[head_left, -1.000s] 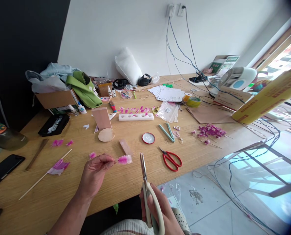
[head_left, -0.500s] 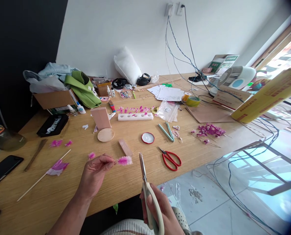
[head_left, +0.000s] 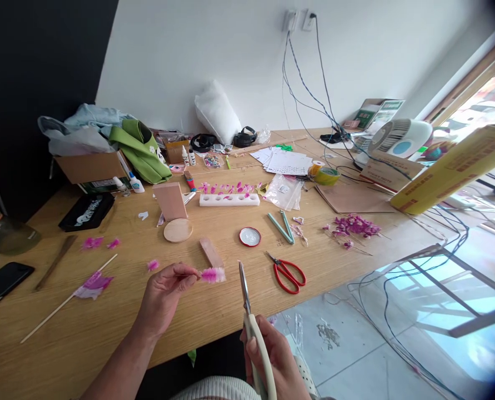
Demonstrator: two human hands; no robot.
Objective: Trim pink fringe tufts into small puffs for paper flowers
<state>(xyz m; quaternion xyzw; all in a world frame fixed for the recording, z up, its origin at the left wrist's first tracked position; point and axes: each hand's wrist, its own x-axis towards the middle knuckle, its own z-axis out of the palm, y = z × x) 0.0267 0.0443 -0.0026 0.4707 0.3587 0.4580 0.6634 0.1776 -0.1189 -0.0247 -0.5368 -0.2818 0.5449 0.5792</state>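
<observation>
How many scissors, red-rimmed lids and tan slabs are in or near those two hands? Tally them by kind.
Scissors: 2 (cream-handled scissors, red-handled scissors)
Red-rimmed lid: 1
Tan slabs: 3 (upright slab, round slab, small flat slab)
Total: 6

The tuft (head_left: 214, 275) is pink and white, the scissor handles (head_left: 264, 354) cream.

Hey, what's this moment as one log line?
left hand: pinching pink fringed piece | right hand: holding cream-handled scissors, clear of piece | nearby: red-handled tool
</observation>
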